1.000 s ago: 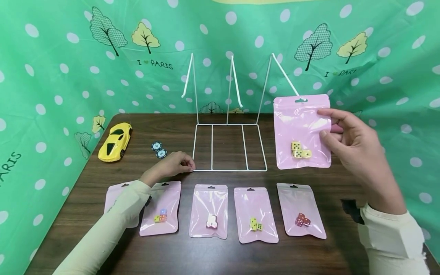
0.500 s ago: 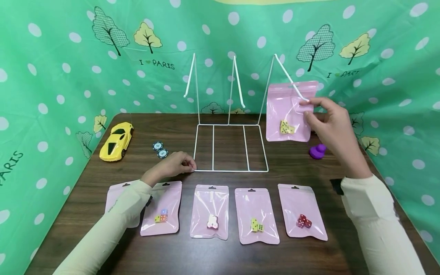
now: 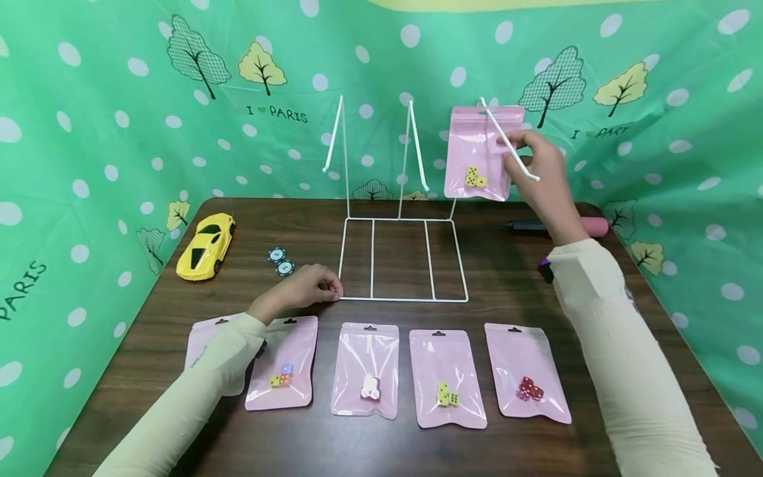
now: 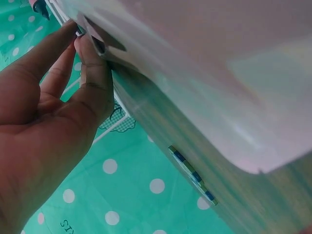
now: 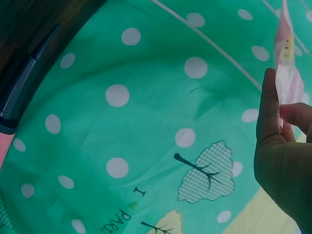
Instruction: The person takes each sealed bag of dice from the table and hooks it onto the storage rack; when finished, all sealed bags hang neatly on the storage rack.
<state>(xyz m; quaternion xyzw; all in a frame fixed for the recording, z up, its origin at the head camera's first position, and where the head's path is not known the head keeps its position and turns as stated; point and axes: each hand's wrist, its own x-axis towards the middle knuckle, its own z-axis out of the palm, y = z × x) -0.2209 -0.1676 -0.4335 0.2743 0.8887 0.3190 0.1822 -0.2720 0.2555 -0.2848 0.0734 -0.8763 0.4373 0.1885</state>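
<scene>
My right hand (image 3: pixel 517 149) pinches a pink zip bag (image 3: pixel 477 142) with yellow dice inside and holds it upright against the slanting right hook (image 3: pixel 507 142) of a white wire rack (image 3: pixel 403 218). The hook crosses in front of the bag's top. The right wrist view catches the bag (image 5: pixel 287 63) edge-on above my fingers (image 5: pixel 271 122). My left hand (image 3: pixel 330 290) lies on the table with curled fingers (image 4: pixel 90 63) holding the rack's front left corner. A pink bag (image 4: pixel 219 73) fills most of the left wrist view.
Several pink bags of dice (image 3: pixel 366 371) lie in a row along the wooden table's (image 3: pixel 507 291) front. A yellow toy car (image 3: pixel 205 245) and two poker chips (image 3: pixel 280 260) sit at the left. A pink-and-black pen (image 3: pixel 560 226) and a purple object (image 3: pixel 545 268) lie at the right.
My right hand has raised the bag of yellow dice up and back to the left, from above the table's right side to the rack's right hook. The left hand has stayed put.
</scene>
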